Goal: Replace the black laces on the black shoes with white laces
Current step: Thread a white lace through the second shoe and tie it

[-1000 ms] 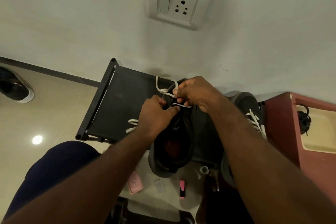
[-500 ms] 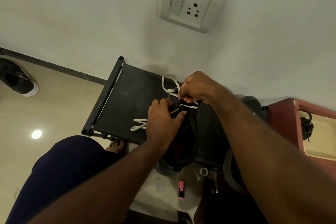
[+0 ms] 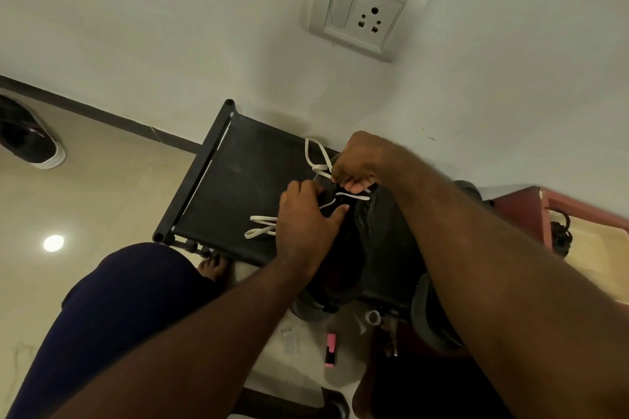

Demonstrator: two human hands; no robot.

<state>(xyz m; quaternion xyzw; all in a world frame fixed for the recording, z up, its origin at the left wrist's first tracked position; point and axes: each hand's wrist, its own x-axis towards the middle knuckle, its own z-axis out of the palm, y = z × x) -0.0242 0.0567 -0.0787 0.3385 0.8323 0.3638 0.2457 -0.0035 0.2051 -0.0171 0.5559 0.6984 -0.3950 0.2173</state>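
1. The right hand [image 3: 357, 165] is closed, pinching the white lace [image 3: 354, 196] above the shoe [image 3: 335, 282].
2. The left hand [image 3: 306, 218], at the right hand's 7 o'clock, lies on the shoe with its thumb out. I cannot tell whether it grips the lace.
3. The lace loops out at the right hand's 11 o'clock. A loose end lies at the left hand's 9 o'clock.
4. The shoe sits on a black rack [image 3: 238, 180], heel over the near edge, with the 2nd shoe [image 3: 427, 323] at its 3 o'clock.
5. Black laces [image 3: 561, 235] lie far out at 3 o'clock. A socket [image 3: 366, 15] sits at 12 o'clock.
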